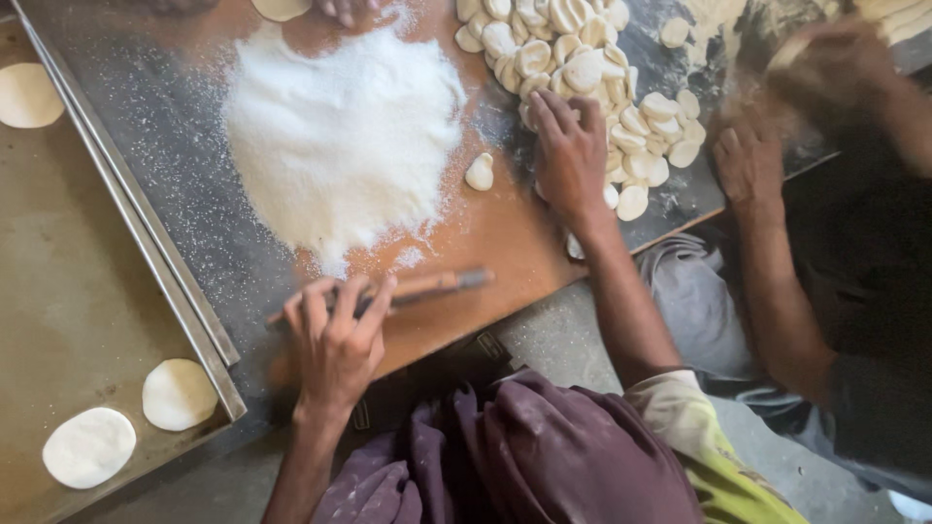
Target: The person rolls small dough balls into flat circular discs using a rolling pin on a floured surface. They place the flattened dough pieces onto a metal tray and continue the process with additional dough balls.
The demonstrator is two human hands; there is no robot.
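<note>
Wooden board (466, 243), brown and flour-dusted, filling the middle. Metal tray (68, 291) at left, holding three flat white discs (178, 394): two near its lower edge, one at its top-left corner. White flour heap (340, 136) spread wide across the board's upper half. Pile of dough pieces (573, 58) at upper right, pale, small, rounded, too many and too overlapped to count; one lone piece (480, 172) apart, between heap and pile. One rolling pin (427, 287), thin, wooden, dark at its end, lying along the board's near edge. Left hand (335, 335) over the pin, fingers curled around it. Right hand (571, 155) palm-down at the pile's lower edge, fingers together, pressed on the pieces. Two other hands at right: one (749, 160) flat on the board, one (825, 68) blurred, grip unclear.
</note>
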